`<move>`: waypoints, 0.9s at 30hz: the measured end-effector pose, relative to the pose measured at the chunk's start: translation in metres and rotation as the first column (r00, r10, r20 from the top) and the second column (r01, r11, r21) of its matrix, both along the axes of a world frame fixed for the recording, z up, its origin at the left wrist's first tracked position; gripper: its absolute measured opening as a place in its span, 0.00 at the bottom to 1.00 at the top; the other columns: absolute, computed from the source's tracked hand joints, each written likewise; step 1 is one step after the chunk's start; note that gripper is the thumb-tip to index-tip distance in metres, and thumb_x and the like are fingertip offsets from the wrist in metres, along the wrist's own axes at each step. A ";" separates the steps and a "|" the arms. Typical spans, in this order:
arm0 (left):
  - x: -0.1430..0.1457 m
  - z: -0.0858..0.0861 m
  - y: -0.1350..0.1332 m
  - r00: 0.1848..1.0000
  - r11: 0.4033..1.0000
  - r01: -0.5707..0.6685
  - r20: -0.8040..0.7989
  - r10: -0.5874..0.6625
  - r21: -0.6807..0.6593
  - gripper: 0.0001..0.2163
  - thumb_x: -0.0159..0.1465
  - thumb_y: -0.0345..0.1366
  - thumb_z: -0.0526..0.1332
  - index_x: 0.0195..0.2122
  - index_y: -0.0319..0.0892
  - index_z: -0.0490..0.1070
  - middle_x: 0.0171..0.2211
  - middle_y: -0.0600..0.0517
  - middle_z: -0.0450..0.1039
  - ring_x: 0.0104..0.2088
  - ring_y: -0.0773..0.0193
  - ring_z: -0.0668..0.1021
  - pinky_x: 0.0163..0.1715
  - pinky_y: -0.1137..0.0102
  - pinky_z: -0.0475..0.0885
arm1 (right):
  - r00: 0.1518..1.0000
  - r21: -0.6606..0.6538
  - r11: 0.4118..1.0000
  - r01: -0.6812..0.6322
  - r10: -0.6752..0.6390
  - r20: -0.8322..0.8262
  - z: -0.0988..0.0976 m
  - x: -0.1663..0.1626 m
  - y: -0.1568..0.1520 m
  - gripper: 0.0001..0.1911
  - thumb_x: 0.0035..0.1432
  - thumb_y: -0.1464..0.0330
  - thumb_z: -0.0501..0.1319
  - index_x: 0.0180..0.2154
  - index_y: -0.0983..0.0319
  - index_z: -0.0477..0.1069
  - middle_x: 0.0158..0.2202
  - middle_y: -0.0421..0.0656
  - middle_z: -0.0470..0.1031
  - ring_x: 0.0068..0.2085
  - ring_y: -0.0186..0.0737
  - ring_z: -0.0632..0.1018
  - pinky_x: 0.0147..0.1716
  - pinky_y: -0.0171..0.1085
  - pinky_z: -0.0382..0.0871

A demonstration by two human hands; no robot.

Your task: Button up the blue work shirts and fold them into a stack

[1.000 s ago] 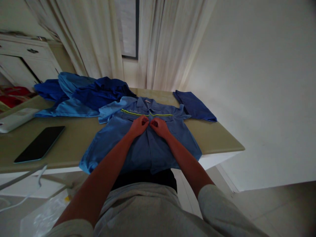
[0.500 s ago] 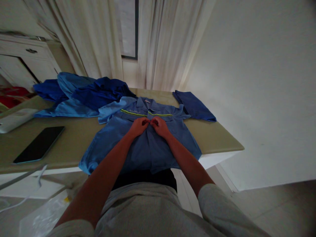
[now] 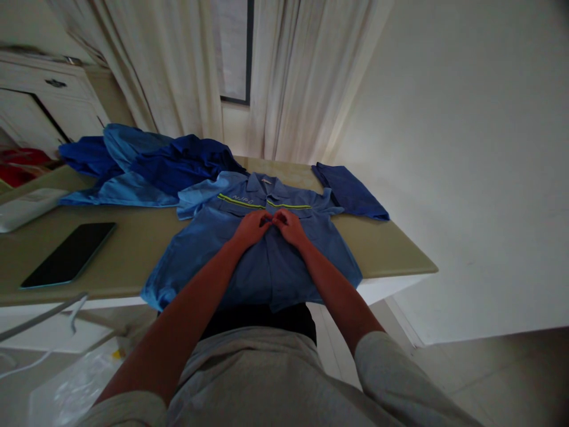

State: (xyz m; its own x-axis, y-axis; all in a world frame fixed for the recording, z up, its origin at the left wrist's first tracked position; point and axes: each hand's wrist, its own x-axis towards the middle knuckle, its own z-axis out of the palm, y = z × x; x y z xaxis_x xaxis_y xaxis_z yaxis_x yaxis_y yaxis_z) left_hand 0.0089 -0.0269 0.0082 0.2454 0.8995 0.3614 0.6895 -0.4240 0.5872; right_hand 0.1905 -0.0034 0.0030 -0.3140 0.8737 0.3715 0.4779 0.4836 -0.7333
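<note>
While the shirt [image 3: 267, 270] is lying front up across the table [image 3: 384, 254], its collar [image 3: 279, 188] pointing away, the left hand [image 3: 249, 229] and right hand [image 3: 288, 226] are pinching the placket [image 3: 269, 258] just beside each other, fingertips closed on it. It is looking light, soft and hardly fragile; the placket and collar are probably offering the firmest hold. Behind, curtains [image 3: 306, 89] are hanging; a pale wall [image 3: 466, 166] is standing at the right.
</note>
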 end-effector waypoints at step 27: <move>0.000 -0.004 -0.002 0.978 0.990 -0.136 -0.154 0.138 0.023 0.10 0.71 0.33 0.57 0.52 0.42 0.71 0.47 0.41 0.80 0.48 0.50 0.81 0.49 0.61 0.73 | 0.907 0.071 0.995 0.072 -0.095 0.410 0.020 -0.002 -0.076 0.20 0.53 0.49 0.73 0.29 0.57 0.72 0.26 0.44 0.74 0.30 0.45 0.74 0.32 0.41 0.63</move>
State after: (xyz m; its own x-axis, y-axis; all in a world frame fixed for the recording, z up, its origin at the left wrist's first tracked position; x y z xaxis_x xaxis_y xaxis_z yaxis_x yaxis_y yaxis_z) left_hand 0.0090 -0.0293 0.0040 0.1740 0.9244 0.3394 0.8238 -0.3255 0.4641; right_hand 0.1883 -0.0793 0.0226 -0.3757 0.8862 0.2712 0.7725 0.4611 -0.4366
